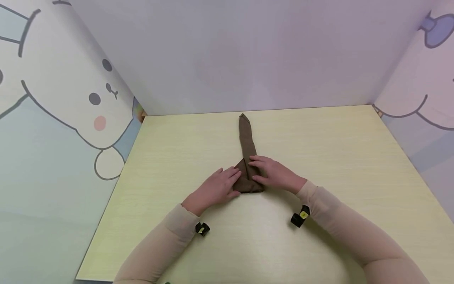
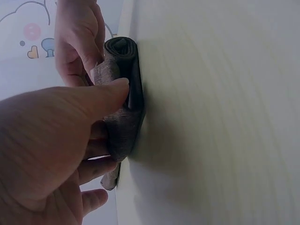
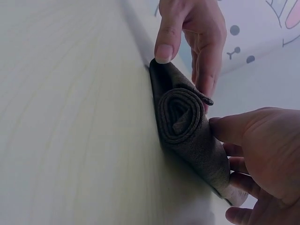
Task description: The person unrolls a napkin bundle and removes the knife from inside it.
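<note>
A brown cloth (image 1: 247,142) lies on the table with a long narrow strip pointing away from me and a folded, wider near end. Seen end-on in the right wrist view, the cloth (image 3: 197,152) has a tight spiral roll beside a slanting fold. My left hand (image 1: 216,187) holds the left corner of the near end, thumb on the near side and fingers over the fold. From the right, my right hand (image 1: 276,172) rests its thumb and relaxed fingers on the cloth's upper surface. The cloth's underside is hidden.
The pale wood-grain table (image 1: 170,150) meets a plain light wall (image 1: 248,55) at the back. Side walls carry cartoon drawings. Black wrist cameras (image 1: 300,216) are strapped to both sleeved arms.
</note>
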A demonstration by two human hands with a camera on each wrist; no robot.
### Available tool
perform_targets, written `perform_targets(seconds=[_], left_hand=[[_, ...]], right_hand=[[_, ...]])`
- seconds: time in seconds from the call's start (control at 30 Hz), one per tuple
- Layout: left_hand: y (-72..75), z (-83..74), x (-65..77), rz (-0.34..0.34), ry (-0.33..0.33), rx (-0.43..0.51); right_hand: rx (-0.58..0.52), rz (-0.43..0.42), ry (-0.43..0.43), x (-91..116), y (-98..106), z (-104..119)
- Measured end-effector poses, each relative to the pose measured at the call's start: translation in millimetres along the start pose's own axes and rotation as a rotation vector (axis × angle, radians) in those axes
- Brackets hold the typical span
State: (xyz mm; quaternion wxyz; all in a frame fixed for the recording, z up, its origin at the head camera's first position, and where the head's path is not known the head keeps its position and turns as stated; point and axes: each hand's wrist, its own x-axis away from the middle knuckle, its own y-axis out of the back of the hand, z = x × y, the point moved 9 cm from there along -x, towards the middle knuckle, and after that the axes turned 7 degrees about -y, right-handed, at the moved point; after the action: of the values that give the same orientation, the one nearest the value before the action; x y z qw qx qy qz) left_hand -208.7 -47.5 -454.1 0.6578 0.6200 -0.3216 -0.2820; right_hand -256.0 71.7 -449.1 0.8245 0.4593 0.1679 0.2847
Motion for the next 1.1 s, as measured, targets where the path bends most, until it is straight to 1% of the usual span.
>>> perform_targets(seconds=[0.27, 0.33, 0.47, 0.6, 0.73, 0.8, 0.93, 1.1], left_hand=[[-2.9, 8.7, 6.7, 0.026, 0.031, 0.035], [-3.5, 11.2, 8.5, 0.018, 0.035, 0.052], [-5.3, 16.6, 13.8, -0.016, 0.042, 0.114], [-7.0, 23.6, 22.7, -0.029, 0.067, 0.193], [-5.4, 29.0, 31.9, -0.041, 0.079, 0.247], [-5.0, 29.9, 35.6, -0.047, 0.073, 0.248], [-1.1, 29.5, 40.1, -0.079, 0.054, 0.233], [3.2, 31.5, 44.0, -0.139, 0.075, 0.176]], right_hand=[[0.008, -0.011, 0.013, 0, 0, -1], [0.015, -0.015, 0.018, 0, -1, -1], [0.023, -0.016, 0.021, 0, -2, -2], [0.024, -0.012, 0.022, 0, -4, -3], [0.026, -0.016, 0.026, 0, -4, -2], [0.032, -0.012, 0.023, 0, -4, -2], [0.023, 0.000, 0.009, 1, -3, -2], [0.008, 0.013, 0.009, 2, -4, -2]])
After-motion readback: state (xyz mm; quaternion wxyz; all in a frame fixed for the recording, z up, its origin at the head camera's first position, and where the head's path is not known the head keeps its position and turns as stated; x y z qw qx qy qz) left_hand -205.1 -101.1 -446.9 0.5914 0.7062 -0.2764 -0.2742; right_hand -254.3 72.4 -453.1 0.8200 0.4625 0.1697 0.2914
